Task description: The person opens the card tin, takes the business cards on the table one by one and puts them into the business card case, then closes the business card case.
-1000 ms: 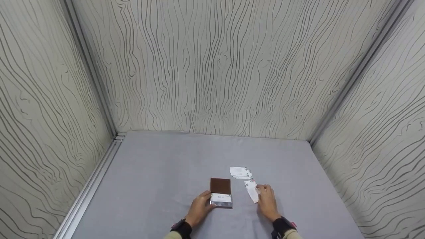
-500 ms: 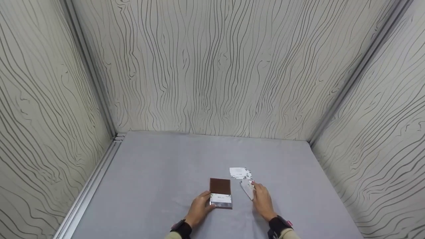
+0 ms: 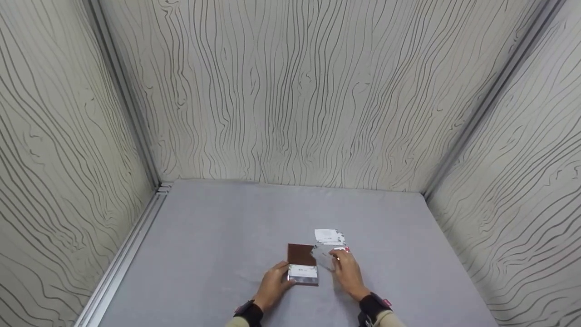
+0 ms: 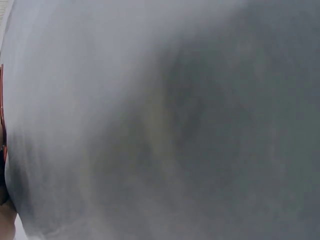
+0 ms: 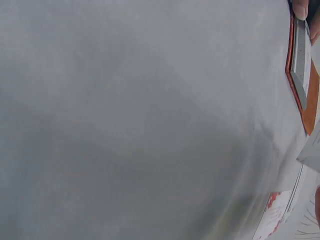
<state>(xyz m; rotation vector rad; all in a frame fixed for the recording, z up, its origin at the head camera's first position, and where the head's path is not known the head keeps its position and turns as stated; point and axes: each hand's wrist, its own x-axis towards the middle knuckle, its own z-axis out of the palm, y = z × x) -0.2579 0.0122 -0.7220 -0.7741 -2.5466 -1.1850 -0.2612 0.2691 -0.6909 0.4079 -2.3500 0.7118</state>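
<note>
Near the table's front, a brown card case (image 3: 301,252) lies with its flap folded back. A white printed card (image 3: 302,271) shows in its lower part. My left hand (image 3: 271,283) grips the case by its left side, thumb on the near corner. Between thumb and fingers, my right hand (image 3: 349,272) pinches a pale card (image 3: 322,257) with a patterned edge, tilted over the case's right edge. Just beyond it lie several overlapping white cards (image 3: 327,235). One card with red print (image 5: 273,214) lies apart from the case in the right wrist view, partly cut off.
A grey cloth covers the table (image 3: 227,227). Wood-grain patterned panels (image 3: 290,91) enclose it at the back and both sides, with metal rails (image 3: 122,263) along the left edge. The left wrist view shows mostly cloth and shadow.
My right hand has moved left with the card, from beside the loose cards to the case's right edge, and the card has turned. My left hand and the case stay put.
</note>
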